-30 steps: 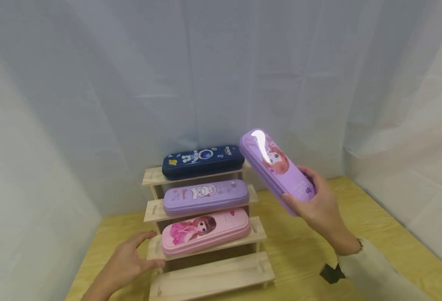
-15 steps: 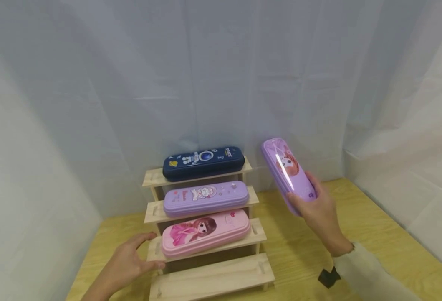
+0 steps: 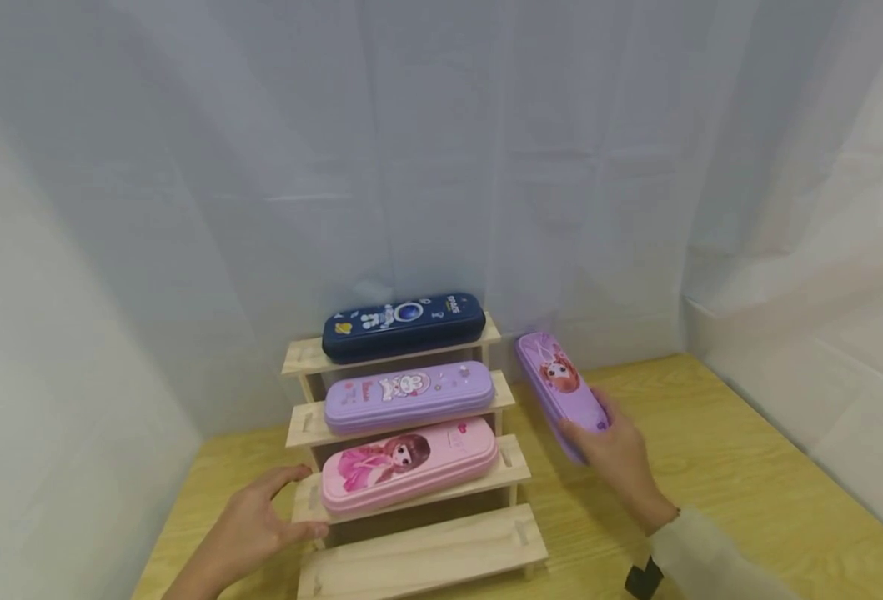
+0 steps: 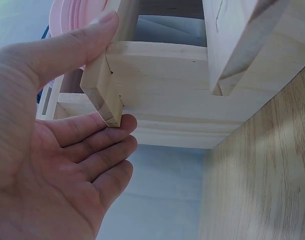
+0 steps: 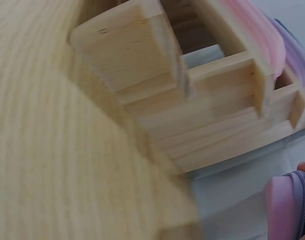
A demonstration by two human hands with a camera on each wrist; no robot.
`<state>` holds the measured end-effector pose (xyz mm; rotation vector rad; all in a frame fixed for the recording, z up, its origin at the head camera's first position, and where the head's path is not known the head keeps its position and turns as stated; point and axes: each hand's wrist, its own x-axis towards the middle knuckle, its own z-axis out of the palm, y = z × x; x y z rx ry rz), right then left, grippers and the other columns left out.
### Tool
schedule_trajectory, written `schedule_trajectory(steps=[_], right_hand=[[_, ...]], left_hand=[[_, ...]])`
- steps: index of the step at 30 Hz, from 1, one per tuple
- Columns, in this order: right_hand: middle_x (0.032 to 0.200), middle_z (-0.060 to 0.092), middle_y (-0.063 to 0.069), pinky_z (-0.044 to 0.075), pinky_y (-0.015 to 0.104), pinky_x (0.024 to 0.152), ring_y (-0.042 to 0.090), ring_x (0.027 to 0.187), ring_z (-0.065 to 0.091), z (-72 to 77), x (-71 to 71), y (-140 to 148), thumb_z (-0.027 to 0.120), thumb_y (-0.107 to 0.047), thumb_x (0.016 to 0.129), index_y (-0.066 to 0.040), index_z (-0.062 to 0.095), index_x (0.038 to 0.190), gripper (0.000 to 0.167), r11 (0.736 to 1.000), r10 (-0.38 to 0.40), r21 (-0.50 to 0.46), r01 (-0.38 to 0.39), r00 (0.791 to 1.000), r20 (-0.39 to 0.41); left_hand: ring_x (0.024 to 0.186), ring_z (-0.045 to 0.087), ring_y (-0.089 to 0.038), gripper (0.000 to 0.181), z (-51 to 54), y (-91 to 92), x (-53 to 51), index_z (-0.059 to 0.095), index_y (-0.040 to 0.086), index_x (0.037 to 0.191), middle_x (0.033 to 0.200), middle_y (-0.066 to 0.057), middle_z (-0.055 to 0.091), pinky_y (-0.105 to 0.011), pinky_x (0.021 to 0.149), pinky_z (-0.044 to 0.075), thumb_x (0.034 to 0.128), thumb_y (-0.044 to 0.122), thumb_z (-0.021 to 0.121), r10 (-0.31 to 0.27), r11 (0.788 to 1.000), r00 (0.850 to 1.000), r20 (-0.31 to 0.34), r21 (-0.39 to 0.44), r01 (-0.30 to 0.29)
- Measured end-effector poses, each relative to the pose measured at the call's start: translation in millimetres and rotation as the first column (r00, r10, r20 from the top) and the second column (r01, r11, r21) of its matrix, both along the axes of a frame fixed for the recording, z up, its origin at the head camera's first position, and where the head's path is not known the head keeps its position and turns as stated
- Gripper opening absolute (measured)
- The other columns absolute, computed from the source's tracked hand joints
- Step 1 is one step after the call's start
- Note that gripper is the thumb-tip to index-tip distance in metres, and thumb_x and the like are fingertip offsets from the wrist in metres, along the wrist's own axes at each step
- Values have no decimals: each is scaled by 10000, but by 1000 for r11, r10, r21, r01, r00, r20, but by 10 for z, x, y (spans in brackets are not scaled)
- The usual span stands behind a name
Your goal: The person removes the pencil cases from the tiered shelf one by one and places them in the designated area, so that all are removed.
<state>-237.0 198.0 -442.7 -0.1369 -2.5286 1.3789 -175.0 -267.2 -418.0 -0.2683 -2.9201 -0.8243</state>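
My right hand (image 3: 621, 458) grips the near end of a purple pencil case (image 3: 561, 379) with a red-haired doll picture. It is tilted, its far end toward the back, right of a stepped wooden rack (image 3: 422, 554). The case's zipped edge shows at the corner of the right wrist view. My left hand (image 3: 249, 521) pinches the left end of the rack's second step from the bottom, thumb above and fingers below. Close by on that step lies a pink pencil case (image 3: 411, 467) with a doll in a pink dress.
Higher on the rack are a lilac pencil case (image 3: 411, 396) with a rabbit and, at the top, a navy space pencil case (image 3: 403, 325). The bottom step is bare wood. Pale sheeting (image 3: 441, 150) encloses the wood-grain table (image 3: 719, 467).
My right hand has lowered the purple pencil case, first rightward and then down toward the table. The left hand stays at the rack.
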Motion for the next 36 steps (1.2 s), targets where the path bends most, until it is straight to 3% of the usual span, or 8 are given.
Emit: schedule_trajectory(steps=[4,13,18,29,36], right_hand=[[1449,535,298,495,574,1063,429,1243,586,-155,-37,-8,772,-366,890,-18,384,1534,828,1000,1,-10,-1,1000,20],[1513,450,324,419,596,1151,464,1343,506,-458,-23,-48,759,-336,894,35,309,1552,879,997,18,-78,-8,991,136],[1469,474,366,428,613,1130,503,1315,523,-605,-6,-101,764,-317,883,82,348,1517,857,999,5,-37,0,991,136],[1480,441,388,414,617,1146,534,1343,497,-686,41,-173,764,-303,880,139,341,1496,868,1000,13,20,-15,994,112],[1515,374,403,354,634,1179,553,1382,436,-705,62,-189,712,-284,928,142,273,1521,852,999,40,-18,-38,989,140]], left_hand=[[1296,571,-466,875,6,-4,-1,609,28,1338,1382,-209,632,-647,1062,478,692,551,883,2,1000,1000,9,-4,-2],[1298,565,-479,871,22,-5,-23,610,28,1336,1387,-221,626,-655,1067,470,688,537,891,-2,1000,1000,6,-7,2],[1294,569,-475,871,20,-2,-27,612,24,1333,1380,-220,630,-653,1068,469,682,526,897,-5,1000,1000,6,1,5],[1305,562,-470,881,15,-13,-5,601,35,1350,1393,-206,624,-644,1063,479,687,537,893,-6,1000,1000,23,12,5],[1305,564,-465,878,-5,-15,-2,604,33,1346,1387,-199,631,-646,1062,479,689,542,889,1,1000,1000,23,12,-2]])
